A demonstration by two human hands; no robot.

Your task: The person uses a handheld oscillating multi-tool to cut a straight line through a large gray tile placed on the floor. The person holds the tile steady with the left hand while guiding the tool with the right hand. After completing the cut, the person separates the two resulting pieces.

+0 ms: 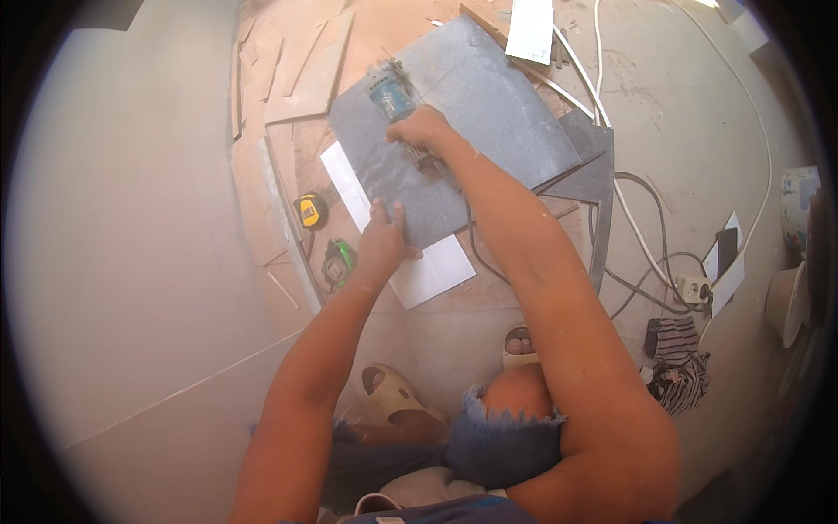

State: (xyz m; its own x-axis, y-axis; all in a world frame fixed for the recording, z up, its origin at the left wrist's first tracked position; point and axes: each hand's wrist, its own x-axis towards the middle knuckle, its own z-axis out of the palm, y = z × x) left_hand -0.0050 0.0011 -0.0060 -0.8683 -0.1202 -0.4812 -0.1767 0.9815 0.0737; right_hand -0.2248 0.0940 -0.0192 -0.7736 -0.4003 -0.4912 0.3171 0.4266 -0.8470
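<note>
The grey tile [471,113] lay over a white tile [428,275] on the floor, tape measures [311,211] beside its left edge. My right hand [421,131] gripped the blue grinder [393,98], fingers wrapped; left hand [382,237] pressed flat, fingers together, on its near edge.

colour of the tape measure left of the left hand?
Yellow and black tape measure, clearest in the head view, beside the left hand.

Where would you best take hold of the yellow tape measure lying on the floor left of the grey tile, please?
Grip the yellow tape measure across its two flat faces or its rounded case, coming from above. It lies on the floor with open space on top, while a wooden strip runs close along its left and the green tool sits just below it.
</note>
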